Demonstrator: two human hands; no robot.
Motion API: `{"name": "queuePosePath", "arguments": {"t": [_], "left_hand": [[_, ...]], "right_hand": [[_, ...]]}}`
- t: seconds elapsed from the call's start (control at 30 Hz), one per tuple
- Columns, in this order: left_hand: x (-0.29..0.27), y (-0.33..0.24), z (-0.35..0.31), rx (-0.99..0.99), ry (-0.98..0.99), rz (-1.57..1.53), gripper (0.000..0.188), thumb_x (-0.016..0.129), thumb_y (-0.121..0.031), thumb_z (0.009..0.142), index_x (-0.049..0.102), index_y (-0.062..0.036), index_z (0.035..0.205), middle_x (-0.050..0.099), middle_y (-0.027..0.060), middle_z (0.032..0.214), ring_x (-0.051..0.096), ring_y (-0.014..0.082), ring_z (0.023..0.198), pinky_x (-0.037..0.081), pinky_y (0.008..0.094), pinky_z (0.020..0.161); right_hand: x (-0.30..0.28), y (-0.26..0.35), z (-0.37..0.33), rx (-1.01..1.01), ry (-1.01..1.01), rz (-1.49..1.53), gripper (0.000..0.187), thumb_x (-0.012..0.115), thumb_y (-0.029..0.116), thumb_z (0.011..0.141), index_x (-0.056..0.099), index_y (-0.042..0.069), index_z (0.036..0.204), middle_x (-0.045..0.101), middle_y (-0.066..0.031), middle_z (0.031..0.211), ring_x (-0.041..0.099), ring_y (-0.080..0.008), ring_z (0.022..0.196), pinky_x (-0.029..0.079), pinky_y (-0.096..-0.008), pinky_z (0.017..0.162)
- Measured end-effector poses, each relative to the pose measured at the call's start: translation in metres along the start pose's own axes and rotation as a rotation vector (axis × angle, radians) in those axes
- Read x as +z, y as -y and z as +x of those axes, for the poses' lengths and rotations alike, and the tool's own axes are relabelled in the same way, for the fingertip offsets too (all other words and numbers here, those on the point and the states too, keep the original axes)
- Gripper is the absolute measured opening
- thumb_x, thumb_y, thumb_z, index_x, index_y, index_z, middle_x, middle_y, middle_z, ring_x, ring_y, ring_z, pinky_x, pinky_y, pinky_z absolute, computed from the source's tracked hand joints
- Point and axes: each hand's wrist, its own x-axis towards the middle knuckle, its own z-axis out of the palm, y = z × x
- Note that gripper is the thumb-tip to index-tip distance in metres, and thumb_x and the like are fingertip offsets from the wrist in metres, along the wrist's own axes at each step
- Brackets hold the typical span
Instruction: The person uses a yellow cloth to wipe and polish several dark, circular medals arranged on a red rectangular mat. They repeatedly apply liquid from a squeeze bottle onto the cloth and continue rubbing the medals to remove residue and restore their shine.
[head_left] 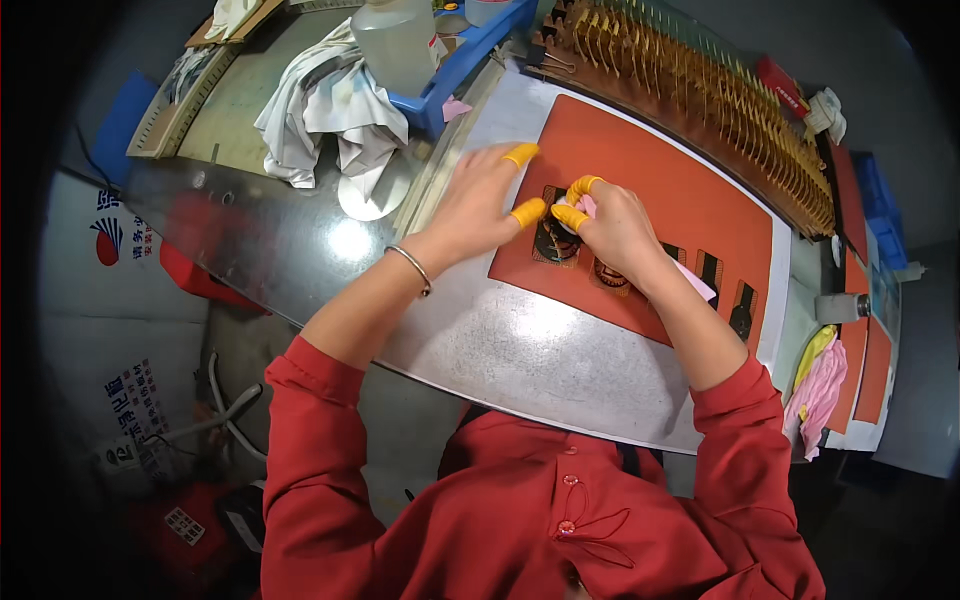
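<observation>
Plainly, from my remote seat, the black-and-gold plate (556, 247) lies on the orange mat (640, 165), long axis running away from the body. Of the 2, my right hand (617, 232) is nearer, pinching pink cloth (588, 206) over it; my left hand (478, 200) spreads open, just leftward.

Near 12 o'clock in the head view, the left hand (478, 200) was spread, its yellow-capped thumb just beside a dark piece (556, 246) on the orange mat (650, 160). Near 2 o'clock, the right hand (618, 228) pinched a pink cloth (697, 282) at that piece. White cloth (330, 110) draped at 11 o'clock; gold-coloured pieces (690, 90) lined a rack between 1 and 2.
</observation>
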Motion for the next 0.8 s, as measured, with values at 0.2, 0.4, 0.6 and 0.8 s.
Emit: {"name": "queuePosePath", "arguments": {"t": [0.2,0.4,0.6,0.8], "left_hand": [[0.003,0.025,-0.003,0.051,0.050,0.105,0.038,0.061,-0.016,0.084,0.052,-0.0054,0.120,0.047,0.0111,0.132,0.037,0.0307,0.127,0.026,0.0425,0.106],[0.001,0.024,-0.004,0.039,0.121,0.072,0.035,0.057,-0.012,0.086,0.052,-0.0024,0.119,0.043,0.0106,0.135,0.033,0.0305,0.131,0.021,0.0474,0.110],[0.002,0.024,-0.004,0.023,0.116,0.076,0.036,0.057,-0.010,0.085,0.052,-0.0027,0.119,0.044,0.0104,0.135,0.032,0.0290,0.131,0.021,0.0476,0.109],[0.004,0.025,-0.006,0.017,0.087,0.053,0.036,0.058,-0.010,0.084,0.052,-0.0032,0.119,0.044,0.0100,0.134,0.032,0.0288,0.131,0.021,0.0473,0.110]], "right_hand": [[0.017,0.001,0.010,-0.089,-0.062,-0.161,0.020,0.064,0.020,0.082,0.063,0.000,0.086,0.064,-0.0197,0.082,0.062,-0.0349,0.075,0.048,-0.0441,0.066],[0.017,-0.006,0.009,-0.131,-0.049,-0.138,0.018,0.064,0.018,0.081,0.063,0.002,0.089,0.063,-0.0186,0.081,0.062,-0.0359,0.074,0.047,-0.0449,0.065],[0.023,-0.009,0.009,-0.222,-0.081,-0.240,0.017,0.065,0.016,0.078,0.063,0.000,0.078,0.061,-0.0182,0.076,0.060,-0.0365,0.068,0.047,-0.0457,0.061],[0.035,-0.006,-0.018,-0.330,-0.066,-0.267,0.013,0.067,0.013,0.074,0.062,0.001,0.069,0.060,-0.0164,0.072,0.060,-0.0347,0.064,0.048,-0.0451,0.058]]}}
